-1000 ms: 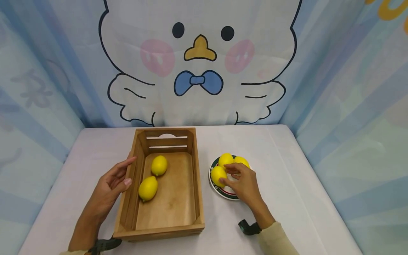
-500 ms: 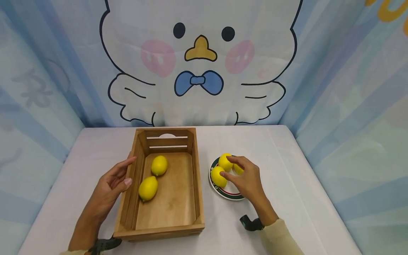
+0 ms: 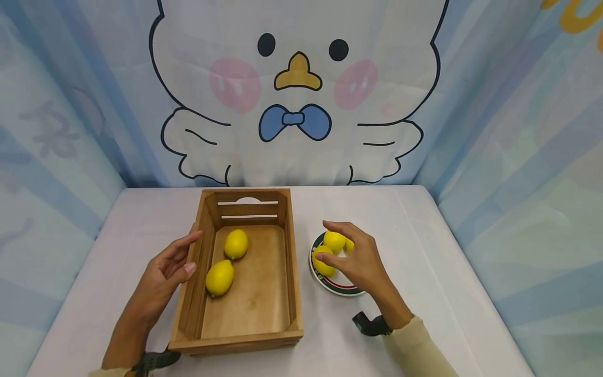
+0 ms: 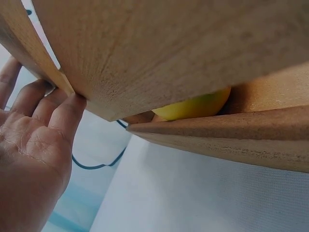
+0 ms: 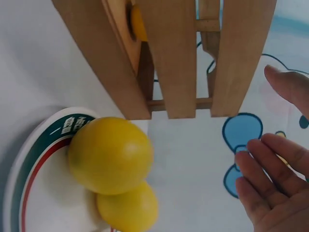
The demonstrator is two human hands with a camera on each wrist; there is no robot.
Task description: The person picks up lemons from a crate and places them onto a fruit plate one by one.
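In the head view, a wooden crate [image 3: 254, 309] holds two yellow lemons, a far one [image 3: 236, 244] and a nearer one [image 3: 219, 278]. My left hand [image 3: 165, 280] touches the crate's left side, fingertips against the outer slats [image 4: 53, 82] in the left wrist view. Right of the crate, a plate [image 3: 341, 289] with a green and red rim carries three lemons: one at the front left [image 3: 323, 263], one behind it [image 3: 334, 241] and one partly hidden by my hand [image 3: 349, 246]. Over the plate, my right hand [image 3: 365, 262] holds nothing, thumb and fingers spread apart.
A white cloth covers the table [image 3: 424, 251]. Behind it hangs a curtain [image 3: 292, 162] printed with a cartoon bird, and more curtains flank both sides. Dark straps [image 3: 372, 324] circle the wrists.
My right hand has lifted away from the lemons on the plate, and its thumb and fingers have spread wider. The left hand and crate keep their places.
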